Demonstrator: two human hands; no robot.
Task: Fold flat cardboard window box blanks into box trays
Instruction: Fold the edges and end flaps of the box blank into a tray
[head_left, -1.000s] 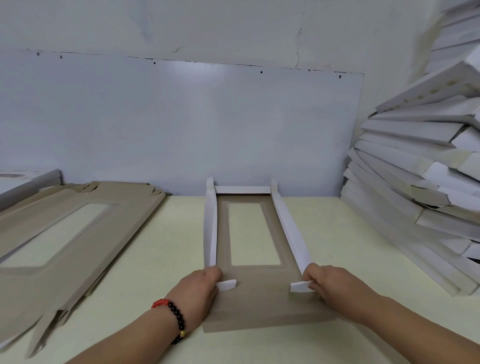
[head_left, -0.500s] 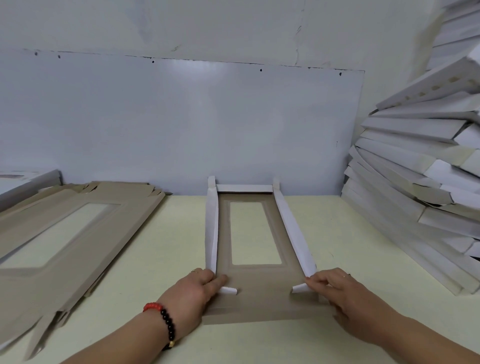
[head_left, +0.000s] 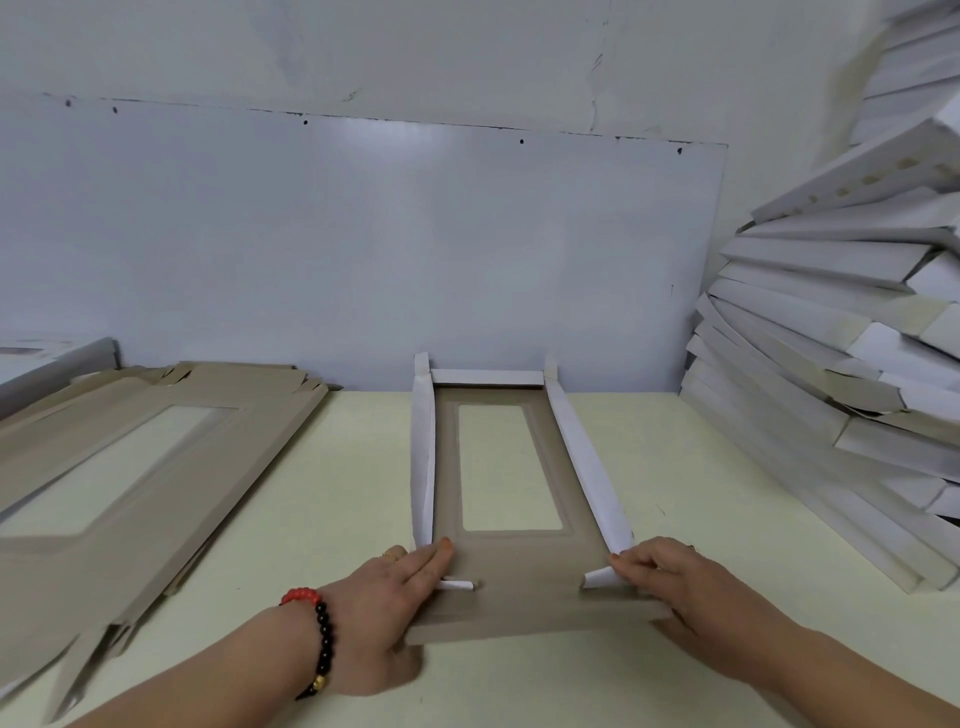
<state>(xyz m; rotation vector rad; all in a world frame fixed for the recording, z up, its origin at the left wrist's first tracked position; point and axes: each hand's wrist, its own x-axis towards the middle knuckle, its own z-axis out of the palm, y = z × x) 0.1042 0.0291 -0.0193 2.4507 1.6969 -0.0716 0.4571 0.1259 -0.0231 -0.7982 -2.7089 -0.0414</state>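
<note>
— Where were your hands?

— Nearest me, at six o'clock on the table (head_left: 332, 493). My left hand (head_left: 384, 603) lay with straight fingers pressing the near left corner of the blank (head_left: 519, 608), forefinger against the foot of the left wall (head_left: 423, 457) and a small white tab (head_left: 457, 585) poking out from under it. A bead bracelet (head_left: 319, 644) was on that wrist.

— And the right?

— My right hand (head_left: 691, 597) had its fingers curled, pinching the right tab (head_left: 597, 578) at the foot of the right wall (head_left: 587, 457).

— Where did the blank sit?

— Dead ahead, running toward twelve o'clock. Both long walls stood up white, the brown floor and its window (head_left: 506, 467) lay flat between them, and the near flap was still flat. The far end wall (head_left: 485, 376) was raised close to the wall panel (head_left: 363, 249).

— Anything else around?

— Flat blanks (head_left: 130, 467) were stacked at ten o'clock. Folded trays (head_left: 831, 374) were piled high and leaning at two o'clock.
</note>
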